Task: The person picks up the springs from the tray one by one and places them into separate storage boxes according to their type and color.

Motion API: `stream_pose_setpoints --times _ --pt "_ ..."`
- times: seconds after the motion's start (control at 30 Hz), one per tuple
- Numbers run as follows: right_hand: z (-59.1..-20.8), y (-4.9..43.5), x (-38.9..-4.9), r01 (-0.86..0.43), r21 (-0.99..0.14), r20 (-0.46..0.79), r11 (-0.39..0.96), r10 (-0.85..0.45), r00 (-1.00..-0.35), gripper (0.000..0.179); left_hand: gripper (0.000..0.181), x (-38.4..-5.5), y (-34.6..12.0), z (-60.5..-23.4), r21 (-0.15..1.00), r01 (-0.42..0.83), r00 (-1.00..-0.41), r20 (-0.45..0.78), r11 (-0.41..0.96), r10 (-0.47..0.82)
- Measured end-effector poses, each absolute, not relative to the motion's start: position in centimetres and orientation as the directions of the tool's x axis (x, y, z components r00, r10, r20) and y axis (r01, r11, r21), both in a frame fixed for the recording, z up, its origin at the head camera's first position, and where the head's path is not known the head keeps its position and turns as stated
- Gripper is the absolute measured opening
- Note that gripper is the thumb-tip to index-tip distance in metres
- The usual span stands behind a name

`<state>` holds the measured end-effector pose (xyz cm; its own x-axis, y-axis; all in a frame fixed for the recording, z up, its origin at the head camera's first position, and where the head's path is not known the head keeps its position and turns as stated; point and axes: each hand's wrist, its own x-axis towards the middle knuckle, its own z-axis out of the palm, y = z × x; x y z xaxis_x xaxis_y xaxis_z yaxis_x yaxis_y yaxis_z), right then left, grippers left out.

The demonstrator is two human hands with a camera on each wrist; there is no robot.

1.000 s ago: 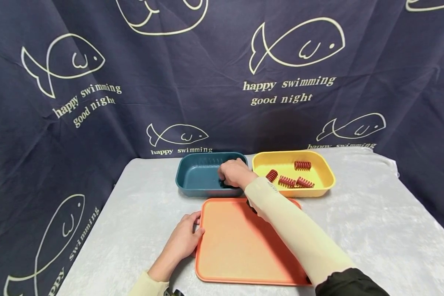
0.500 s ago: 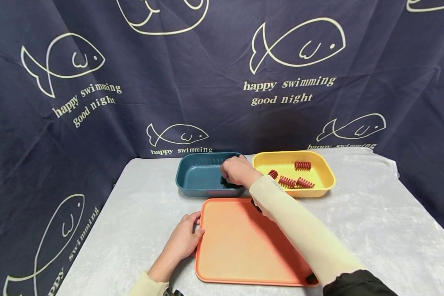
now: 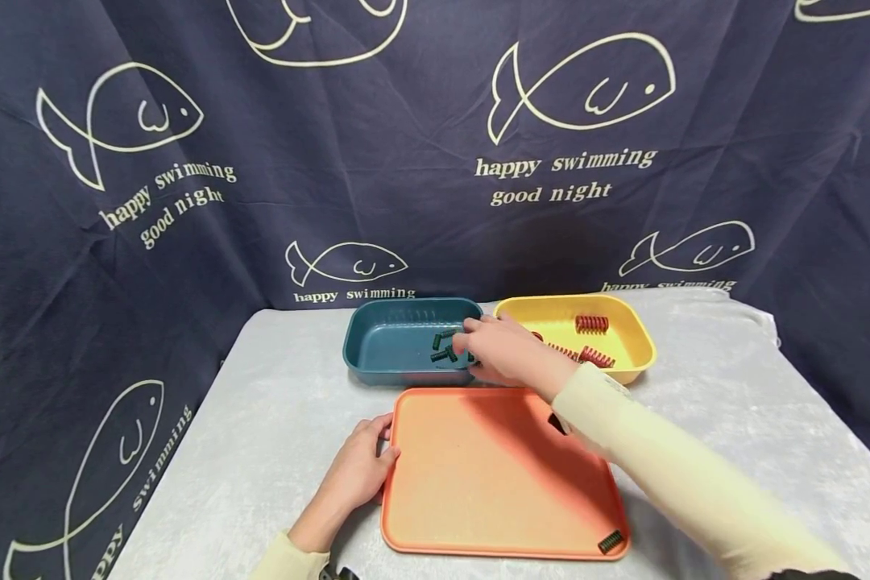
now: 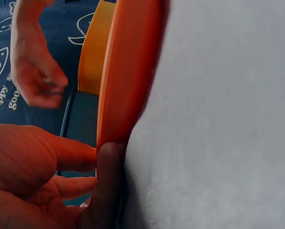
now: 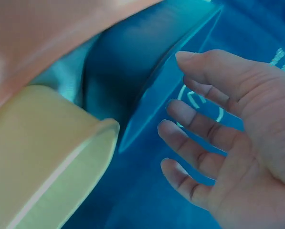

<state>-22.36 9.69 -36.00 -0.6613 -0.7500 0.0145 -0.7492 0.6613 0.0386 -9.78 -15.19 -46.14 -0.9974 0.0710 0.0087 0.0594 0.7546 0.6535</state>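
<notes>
My left hand (image 3: 362, 463) holds the left edge of an orange tray (image 3: 478, 475), with thumb and fingers at its rim in the left wrist view. One dark green spring (image 3: 611, 541) lies in the tray's near right corner. My right hand (image 5: 237, 109) has its fingers loosely bent and apart, with nothing between them. In the head view it is over the gap between a blue bin (image 3: 384, 354) and a yellow bin (image 3: 634, 354). Several small dark green springs (image 3: 437, 342) lie in the blue bin's right part, some hidden behind my right fingers.
Several red springs (image 3: 592, 324) lie in the yellow bin, partly covered by my right hand and forearm. Both bins stand behind the tray on a grey-white table (image 3: 283, 387). A dark blue printed cloth (image 3: 435, 201) hangs behind them.
My right hand has come up and right out of the blue bin, its fingers loosened. The green springs there show now, and the one in the tray corner is uncovered. My left hand stays put.
</notes>
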Motion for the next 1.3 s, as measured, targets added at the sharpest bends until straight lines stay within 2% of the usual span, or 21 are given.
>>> stream_pose_setpoints --times 0.2,0.37,0.7,0.87,1.13,1.3 --pt "-35.6 12.7 -18.6 -0.781 0.047 0.1 0.623 -0.781 -0.617 0.034 0.051 -9.8 -15.1 -46.0 0.649 0.058 -0.997 0.007 0.758 0.071" --pt "-35.9 14.8 -15.8 -0.793 0.071 0.101 0.605 -0.796 -0.597 0.038 0.051 -9.8 -15.0 -45.8 0.647 0.056 -0.997 0.003 0.761 0.071" --pt "-36.8 18.0 -11.7 -0.817 0.079 0.137 0.572 -0.818 -0.559 0.03 0.051 -9.9 -15.0 -46.0 0.644 0.052 -0.998 -0.002 0.764 0.069" --pt "-37.5 19.1 -10.1 -0.82 0.041 0.154 0.57 -0.815 -0.559 0.029 0.05 -9.8 -15.0 -46.0 0.649 0.074 -0.996 0.017 0.757 0.082" --pt "-38.5 21.0 -7.9 -0.797 -0.073 0.036 0.6 -0.797 -0.603 0.024 0.05 -9.8 -15.0 -46.1 0.654 0.074 -0.997 0.019 0.753 0.081" --pt "-39.5 21.9 -7.1 -0.775 -0.169 -0.105 0.609 -0.793 -0.6 0.036 0.05 -9.8 -15.1 -46.1 0.65 0.07 -0.997 0.017 0.757 0.077"
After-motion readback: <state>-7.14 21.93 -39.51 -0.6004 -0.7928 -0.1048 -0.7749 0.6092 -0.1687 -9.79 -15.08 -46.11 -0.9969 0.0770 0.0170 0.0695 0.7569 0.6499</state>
